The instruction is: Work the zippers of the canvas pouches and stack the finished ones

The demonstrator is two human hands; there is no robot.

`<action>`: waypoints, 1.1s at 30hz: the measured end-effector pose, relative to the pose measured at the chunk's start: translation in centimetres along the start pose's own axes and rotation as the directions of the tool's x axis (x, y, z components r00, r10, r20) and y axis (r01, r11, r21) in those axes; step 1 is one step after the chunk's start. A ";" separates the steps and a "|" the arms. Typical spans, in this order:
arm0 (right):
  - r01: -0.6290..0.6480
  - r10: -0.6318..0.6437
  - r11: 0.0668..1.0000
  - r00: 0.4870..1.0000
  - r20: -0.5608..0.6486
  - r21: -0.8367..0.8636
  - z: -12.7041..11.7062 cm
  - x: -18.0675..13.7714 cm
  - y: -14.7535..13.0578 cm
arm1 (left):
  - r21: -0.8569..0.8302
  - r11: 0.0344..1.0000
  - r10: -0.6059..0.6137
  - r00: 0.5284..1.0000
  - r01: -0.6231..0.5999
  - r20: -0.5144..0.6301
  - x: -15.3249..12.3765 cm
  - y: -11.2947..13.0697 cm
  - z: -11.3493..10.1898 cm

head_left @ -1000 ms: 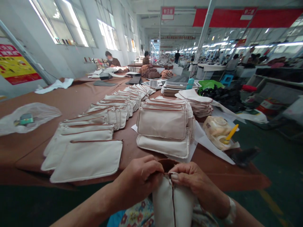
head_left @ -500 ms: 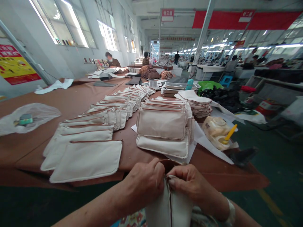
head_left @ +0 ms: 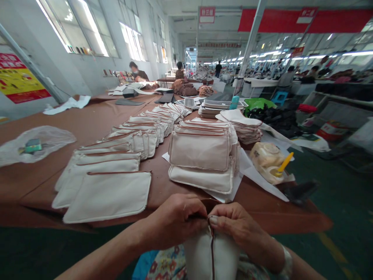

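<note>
And the left hand [head_left: 182,217] has closed in now, its fingers up against the right hand's [head_left: 241,223], where half a second ago a small gap showed between them! Both are pinched on the top of the white pouch [head_left: 201,252], right at its seam. More of the floral cloth [head_left: 166,264] shows below, and at far left a person [head_left: 140,74] has raised their head.

The pouch itself: pale, smooth, standing upright and bulging softly, a dark brown line [head_left: 212,252] running down its middle, its lower end out of view. It's held just in front of the near edge of the desk [head_left: 159,171], low and slightly right of centre.

On the desk, a strip of brown surface runs between the row of pouches [head_left: 125,144] on the left and the stack [head_left: 201,153] on the right. Further right, a container [head_left: 265,155] with a yellow handle [head_left: 284,165] sits near the right edge.
</note>
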State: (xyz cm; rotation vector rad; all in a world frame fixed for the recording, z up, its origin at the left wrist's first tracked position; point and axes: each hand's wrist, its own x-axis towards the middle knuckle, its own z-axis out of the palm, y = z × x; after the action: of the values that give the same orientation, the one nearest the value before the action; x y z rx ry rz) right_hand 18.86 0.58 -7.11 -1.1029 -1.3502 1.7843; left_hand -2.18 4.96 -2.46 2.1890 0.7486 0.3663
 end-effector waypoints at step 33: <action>0.303 -0.326 0.944 0.921 -0.212 -0.134 1.0 -1.4 0.2 | -0.634 0.642 -0.365 0.899 0.431 0.242 0.8 -0.2 2.5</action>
State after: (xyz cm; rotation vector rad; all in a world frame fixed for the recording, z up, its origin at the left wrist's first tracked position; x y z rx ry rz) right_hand 18.60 -1.04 -6.84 -1.0405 -1.3941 1.3269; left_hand -0.41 4.11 -4.29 1.2885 0.8569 0.2479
